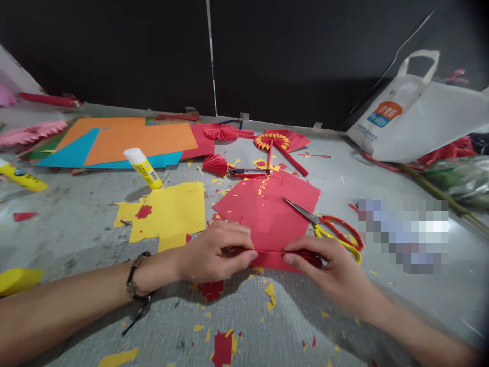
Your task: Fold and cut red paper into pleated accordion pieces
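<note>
Above the near edge of a large red paper sheet (275,214), a narrow folded piece of red paper (268,258) stretches between my hands. My left hand (217,252) pinches its left part between thumb and fingers. At the other end, my right hand (332,270) grips it the same way, with the paper's end partly hidden behind the fingers. Scissors (338,232) with red and yellow handles lie just beyond my right hand, blades resting on the red sheet. Cut yellow paper (183,201) lies beyond my left hand, with a small red paper flower (144,211) on it.
A glue stick (143,168) stands by the yellow paper. Farther back are orange sheets (153,142), a utility knife (248,172), a red paper fan (216,165) and a red-and-yellow rosette (272,140). A white bag (412,117) stands at right, before a black wall. Paper scraps litter the surface.
</note>
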